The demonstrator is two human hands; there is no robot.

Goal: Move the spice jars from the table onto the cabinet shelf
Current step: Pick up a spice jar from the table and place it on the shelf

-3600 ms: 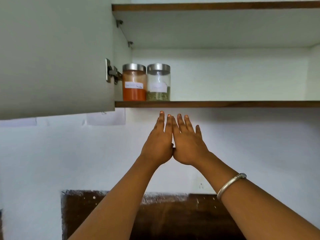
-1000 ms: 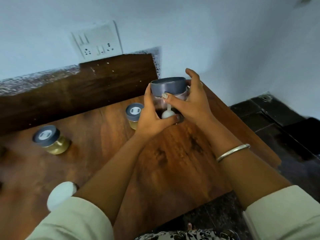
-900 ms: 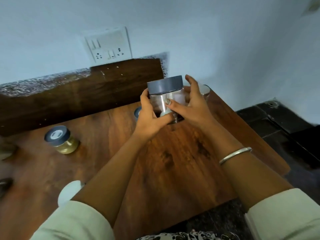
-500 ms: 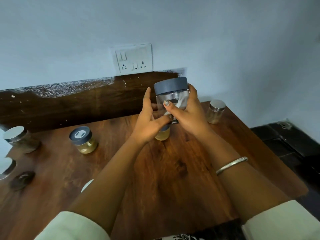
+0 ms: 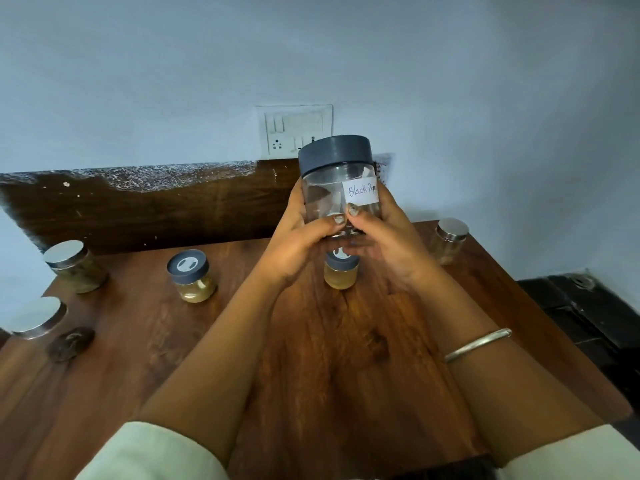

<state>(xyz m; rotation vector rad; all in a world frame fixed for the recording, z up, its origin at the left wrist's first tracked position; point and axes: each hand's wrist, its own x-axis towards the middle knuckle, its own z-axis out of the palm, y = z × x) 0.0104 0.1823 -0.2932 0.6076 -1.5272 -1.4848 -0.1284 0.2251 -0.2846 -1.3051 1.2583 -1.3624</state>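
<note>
I hold a clear jar with a dark grey lid (image 5: 337,181) and a white label reading "Black Pep..." up above the wooden table (image 5: 329,358). My left hand (image 5: 294,244) grips its left side and bottom, my right hand (image 5: 388,237) its right side, thumbs meeting in front. On the table stand a small grey-lidded jar of yellow powder (image 5: 192,280), another one (image 5: 341,271) partly hidden under my hands, and steel-lidded jars at the left (image 5: 74,266), far left (image 5: 36,318) and right (image 5: 448,240). The cabinet shelf is out of view.
A dark flat round object (image 5: 71,344) lies near the table's left front. A dark wooden backboard (image 5: 145,206) runs behind the table. A switch and socket plate (image 5: 294,131) is on the wall. Dark floor (image 5: 588,317) shows right of the table.
Earlier my hands were empty below the shelf holding two jars. Since then they have taken the grey-lidded jar off the table and raised it; the view has tilted up.
</note>
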